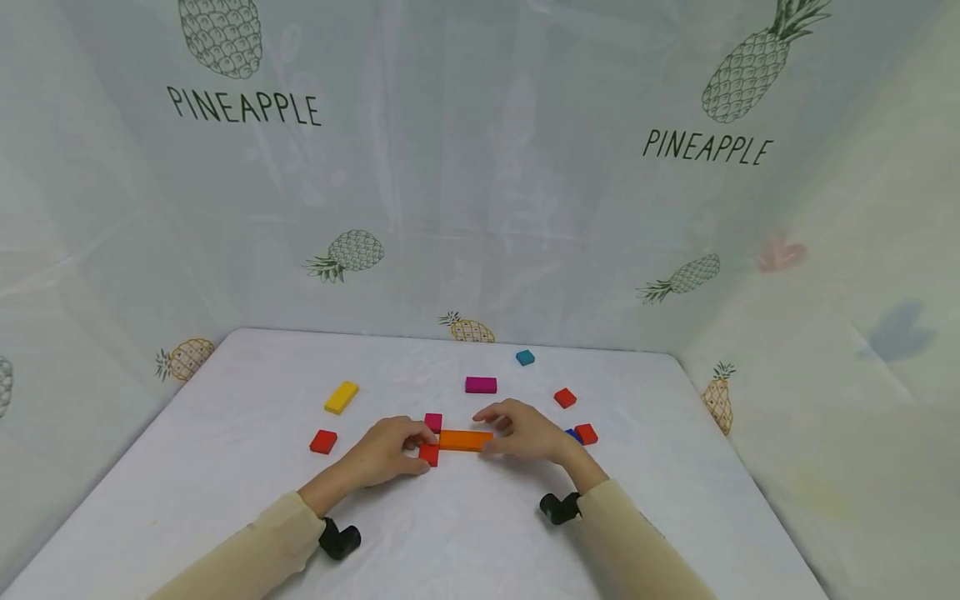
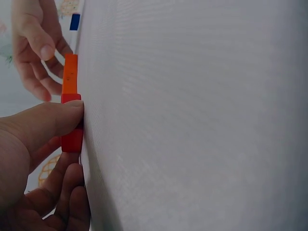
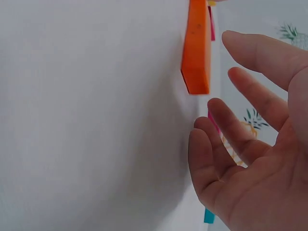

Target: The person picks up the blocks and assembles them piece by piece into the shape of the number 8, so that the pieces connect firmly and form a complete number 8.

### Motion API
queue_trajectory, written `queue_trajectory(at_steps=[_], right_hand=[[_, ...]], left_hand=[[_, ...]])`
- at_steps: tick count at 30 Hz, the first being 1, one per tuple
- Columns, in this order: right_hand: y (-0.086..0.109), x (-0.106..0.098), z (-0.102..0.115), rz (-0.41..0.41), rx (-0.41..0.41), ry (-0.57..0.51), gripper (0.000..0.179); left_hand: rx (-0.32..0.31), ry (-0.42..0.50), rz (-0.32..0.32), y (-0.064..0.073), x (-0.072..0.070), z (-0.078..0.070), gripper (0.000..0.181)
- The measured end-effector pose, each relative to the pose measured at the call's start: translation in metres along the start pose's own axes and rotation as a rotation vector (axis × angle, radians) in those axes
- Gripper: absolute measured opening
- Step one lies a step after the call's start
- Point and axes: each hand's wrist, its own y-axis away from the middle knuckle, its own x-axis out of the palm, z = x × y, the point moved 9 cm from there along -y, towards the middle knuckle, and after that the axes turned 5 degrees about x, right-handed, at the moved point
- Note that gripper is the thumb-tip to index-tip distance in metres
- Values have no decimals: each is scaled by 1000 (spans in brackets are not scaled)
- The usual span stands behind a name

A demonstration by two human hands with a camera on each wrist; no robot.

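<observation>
My left hand (image 1: 390, 450) pinches a small red block (image 1: 429, 455) between thumb and fingers on the white table. Its fingertips also lie right at a small magenta block (image 1: 432, 422) just behind the red one. An orange rectangular block (image 1: 465, 441) extends to the right, its left end against the red block. In the left wrist view the thumb lies over the red block (image 2: 71, 139), in line with the orange block (image 2: 70, 74). Around the right end of the orange block (image 3: 196, 53), my right hand (image 3: 255, 130) hovers with spread, loosely bent fingers, holding nothing.
Behind the hands lie a yellow block (image 1: 341, 397), a purple block (image 1: 481, 385) and a teal block (image 1: 525, 357). One red block (image 1: 323, 442) is at left; two more red blocks (image 1: 566, 397) and a partly hidden blue block (image 1: 573, 435) are at right.
</observation>
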Motion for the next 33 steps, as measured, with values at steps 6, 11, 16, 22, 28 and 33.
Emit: queue_trajectory(at_steps=[6, 11, 16, 22, 28, 33], right_hand=[[6, -28, -6, -82, 20, 43, 42], [9, -55, -18, -188, 19, 86, 37], [14, -82, -33, -297, 23, 119, 36], [19, -107, -53, -387, 54, 152, 39], [19, -116, -74, -409, 123, 178, 42], [20, -116, -96, -395, 227, 161, 46]], left_hand=[[11, 0, -3, -1, 0, -1, 30], [15, 1, -6, 0, 0, -1, 30], [6, 6, -9, 0, 0, 0, 29], [7, 9, -5, 1, -1, -2, 29], [-1, 15, -5, 2, -3, -2, 29], [5, 16, -6, 1, -1, 1, 29]])
